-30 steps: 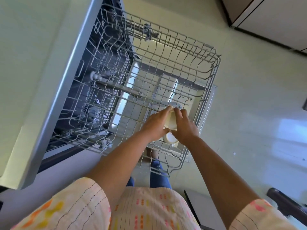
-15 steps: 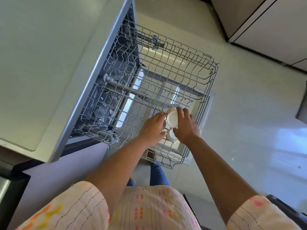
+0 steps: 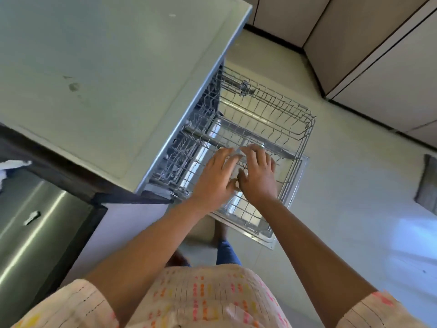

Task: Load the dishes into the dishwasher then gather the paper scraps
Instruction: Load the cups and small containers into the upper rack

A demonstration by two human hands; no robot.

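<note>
We are looking down on a wire dishwasher rack point(image 3: 272, 119), a grid of thin grey metal rods with rows of upright tines, which is standing pulled out from under a smooth, pale green countertop point(image 3: 106, 79). Both hands are hovering side by side over the rack's near half. The left hand point(image 3: 216, 178) is spreading its fingers loose and straight, grasping nothing. The right hand point(image 3: 259, 171) is likewise lying flat with released fingers, its thumb just beside the left one. A small whitish piece is peeking out between the thumbs, and we cannot tell whether it is a dish. Below the rack the shiny steel dishwasher door point(image 3: 267, 235) is lying open above glossy pale floor tiles point(image 3: 354, 233). A brushed steel appliance point(image 3: 35, 233) is sitting below the countertop's near left corner.
</note>
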